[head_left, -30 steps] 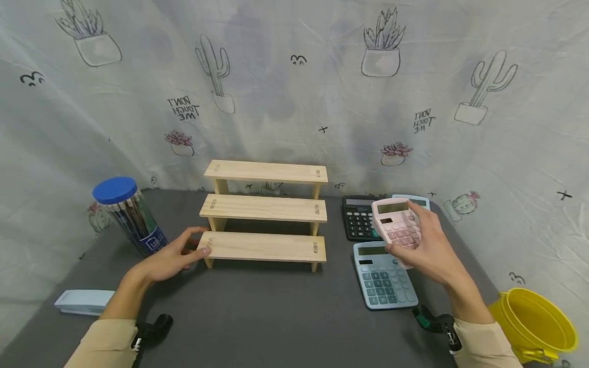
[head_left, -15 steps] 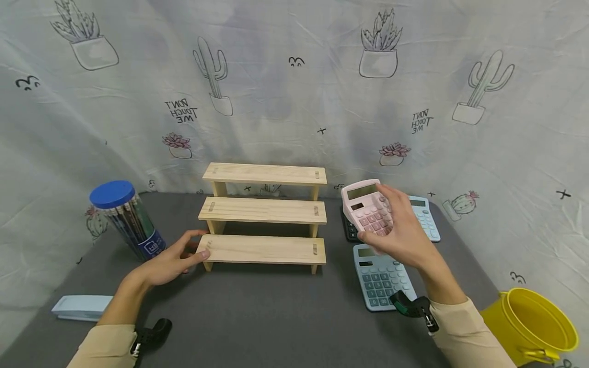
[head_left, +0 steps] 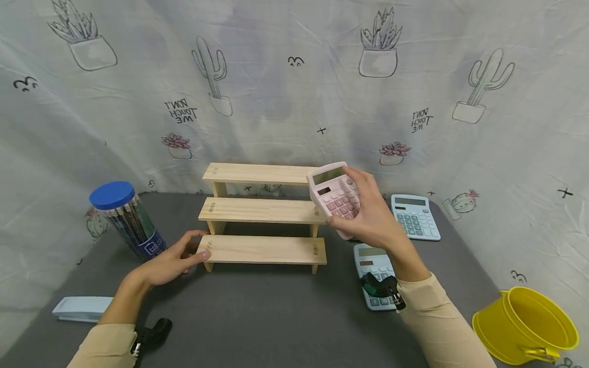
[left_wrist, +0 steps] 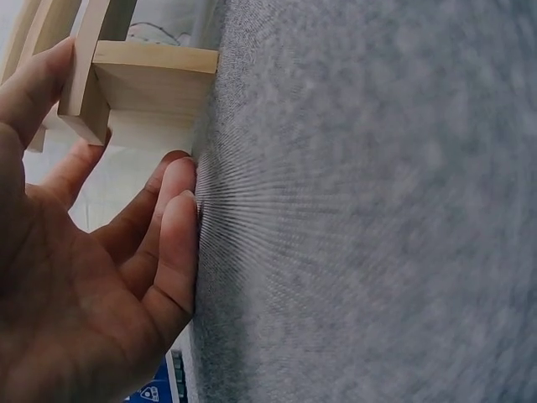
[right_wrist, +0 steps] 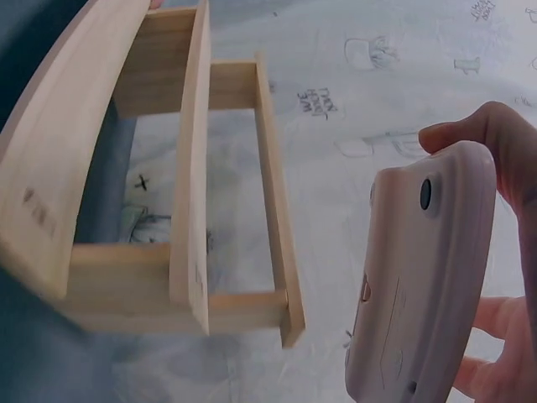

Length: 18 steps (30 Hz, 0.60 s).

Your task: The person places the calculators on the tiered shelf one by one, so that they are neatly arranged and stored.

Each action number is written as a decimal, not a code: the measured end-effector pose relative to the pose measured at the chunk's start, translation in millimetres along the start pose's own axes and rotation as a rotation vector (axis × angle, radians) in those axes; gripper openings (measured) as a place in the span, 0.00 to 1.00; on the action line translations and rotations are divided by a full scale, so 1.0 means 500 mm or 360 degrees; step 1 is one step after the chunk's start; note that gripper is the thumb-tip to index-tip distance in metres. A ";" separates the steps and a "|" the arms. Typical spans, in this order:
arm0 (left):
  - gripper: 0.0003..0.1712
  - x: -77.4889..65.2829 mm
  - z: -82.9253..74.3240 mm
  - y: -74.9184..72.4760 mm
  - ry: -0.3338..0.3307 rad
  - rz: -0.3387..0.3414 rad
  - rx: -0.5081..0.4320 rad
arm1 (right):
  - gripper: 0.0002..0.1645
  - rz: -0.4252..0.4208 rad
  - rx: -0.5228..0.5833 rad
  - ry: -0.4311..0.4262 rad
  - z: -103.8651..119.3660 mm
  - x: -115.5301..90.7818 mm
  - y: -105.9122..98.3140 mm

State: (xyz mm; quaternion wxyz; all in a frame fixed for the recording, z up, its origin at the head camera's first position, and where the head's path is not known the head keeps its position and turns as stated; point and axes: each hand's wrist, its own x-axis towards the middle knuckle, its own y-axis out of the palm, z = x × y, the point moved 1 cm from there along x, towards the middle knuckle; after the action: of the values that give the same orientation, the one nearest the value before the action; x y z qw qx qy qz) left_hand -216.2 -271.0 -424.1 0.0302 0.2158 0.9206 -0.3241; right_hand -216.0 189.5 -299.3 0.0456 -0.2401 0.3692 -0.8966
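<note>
A three-step wooden display shelf stands at the middle of the table. My left hand pinches the left end of its lowest step; in the left wrist view the thumb lies on the board and the index finger meets its end. In my right hand is a pink calculator, gripped by its edges, tilted, keys facing me. It is raised and overlaps the right ends of the upper two steps in the head view. The right wrist view shows the calculator's back, apart from the shelf.
A light blue calculator lies partly under the right forearm, another farther back. A black calculator is almost hidden behind the right hand. Yellow bucket at right; blue-lidded jar of pencils and a long pale blue object at left.
My right hand has carried the pink calculator left and upward, from above the other calculators to the shelf's right end. The left hand stays on the lowest step.
</note>
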 end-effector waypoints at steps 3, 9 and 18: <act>0.41 0.003 0.000 0.001 0.0002 -0.0008 0.0002 | 0.65 0.0014 0.0039 -0.0033 0.008 0.018 0.011; 0.40 0.003 -0.003 0.005 0.0030 -0.0029 -0.0029 | 0.65 0.0073 0.0120 -0.0033 0.021 0.046 0.038; 0.41 -0.003 -0.005 0.007 0.0001 -0.0030 -0.0019 | 0.65 0.0160 0.0108 -0.0022 0.066 0.094 0.087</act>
State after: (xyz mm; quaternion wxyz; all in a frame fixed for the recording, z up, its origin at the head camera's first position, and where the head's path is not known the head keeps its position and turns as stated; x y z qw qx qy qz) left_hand -212.9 -267.5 -424.0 0.0282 0.2072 0.9245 -0.3186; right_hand -246.2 124.8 -290.6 0.1014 -0.2257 0.3498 -0.9036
